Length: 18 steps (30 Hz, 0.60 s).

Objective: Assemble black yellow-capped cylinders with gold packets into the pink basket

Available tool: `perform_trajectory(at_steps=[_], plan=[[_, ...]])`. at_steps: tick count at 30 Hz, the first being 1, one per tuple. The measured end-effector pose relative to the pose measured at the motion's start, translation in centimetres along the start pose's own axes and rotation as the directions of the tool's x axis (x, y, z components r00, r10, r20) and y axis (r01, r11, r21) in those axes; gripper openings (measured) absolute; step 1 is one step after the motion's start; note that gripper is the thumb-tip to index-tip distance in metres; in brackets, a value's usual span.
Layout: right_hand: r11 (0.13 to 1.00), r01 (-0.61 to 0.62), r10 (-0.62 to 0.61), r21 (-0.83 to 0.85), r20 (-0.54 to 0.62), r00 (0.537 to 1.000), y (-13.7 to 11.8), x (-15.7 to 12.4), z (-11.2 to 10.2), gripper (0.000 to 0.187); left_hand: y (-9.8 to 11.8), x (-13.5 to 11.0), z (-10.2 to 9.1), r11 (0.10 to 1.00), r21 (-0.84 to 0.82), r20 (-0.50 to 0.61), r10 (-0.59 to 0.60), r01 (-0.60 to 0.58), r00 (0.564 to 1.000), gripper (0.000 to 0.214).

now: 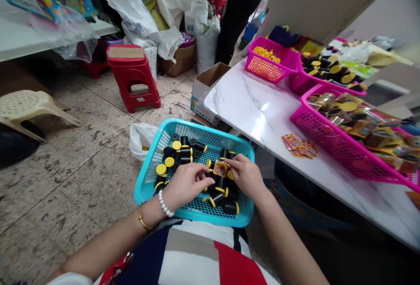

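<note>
A blue plastic basket [193, 219] rests on my lap. Inside lie several black cylinders with yellow caps [169, 162], some upright and some on their sides. Over its right half, my right hand [246, 175] pinches a small orange printed card [221, 169] between thumb and fingers. My left hand [187, 182], with a pearl bracelet on the wrist, hovers just left of the card. Its thumb and bent fingers are apart, and I see nothing held between them. More orange printed cards [299, 146] lie in a loose pile on the white table at my right.
On the marble-patterned table [243, 96] stand pink baskets with small yellow pieces [266, 54], capped black cylinders [328, 67] and bagged items [357, 118]. A red stool [133, 75], a cardboard box [210, 86] and white sacks [134, 13] stand ahead. A person [238, 13] stands beyond.
</note>
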State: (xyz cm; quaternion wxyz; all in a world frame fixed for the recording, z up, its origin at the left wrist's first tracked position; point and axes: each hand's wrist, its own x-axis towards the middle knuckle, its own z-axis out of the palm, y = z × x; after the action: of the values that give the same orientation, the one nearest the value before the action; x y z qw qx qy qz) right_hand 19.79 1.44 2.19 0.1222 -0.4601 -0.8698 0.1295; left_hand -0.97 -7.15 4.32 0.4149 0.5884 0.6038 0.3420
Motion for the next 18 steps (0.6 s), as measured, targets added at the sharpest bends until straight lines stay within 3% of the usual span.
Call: perform_trajectory(at_steps=[3,5,8,11,13,15,18], plan=[[0.980,0.014,-0.008,0.198,-0.033,0.999,-1.6,-0.3,-1.4,0.034,0.1,0.2,0.0,1.000,0.006,-0.082,0.027,-0.027,0.996,0.025],[0.932,0.019,-0.034,0.362,0.037,0.999,-2.9,-0.2,-2.4,0.046,0.2,0.3,0.0,0.998,0.015,-0.123,0.061,-0.060,0.991,0.026],[0.767,-0.046,-0.051,0.640,0.132,0.990,-4.7,0.2,-2.6,0.058,0.2,0.4,0.0,0.995,-0.072,-0.122,0.065,-0.075,0.990,0.013],[0.477,-0.145,0.100,0.867,0.110,0.989,-5.5,0.7,-1.3,0.058,-0.2,0.5,-0.2,0.960,-0.277,-0.143,-0.068,0.026,0.987,0.019],[0.310,-0.204,0.216,0.928,0.140,0.966,-6.0,0.6,0.2,0.053,-0.6,0.5,-0.3,0.904,-0.411,-0.146,-0.191,0.116,0.971,0.022],[0.233,-0.282,0.245,0.931,0.224,0.943,-6.6,0.1,1.7,0.039,-0.8,0.4,-0.3,0.835,-0.515,-0.088,-0.274,0.192,0.958,0.025],[0.208,-0.350,0.270,0.914,0.290,0.918,-7.6,-0.5,3.1,0.030,-0.9,0.1,0.1,0.751,-0.618,0.019,-0.284,0.235,0.959,0.028]])
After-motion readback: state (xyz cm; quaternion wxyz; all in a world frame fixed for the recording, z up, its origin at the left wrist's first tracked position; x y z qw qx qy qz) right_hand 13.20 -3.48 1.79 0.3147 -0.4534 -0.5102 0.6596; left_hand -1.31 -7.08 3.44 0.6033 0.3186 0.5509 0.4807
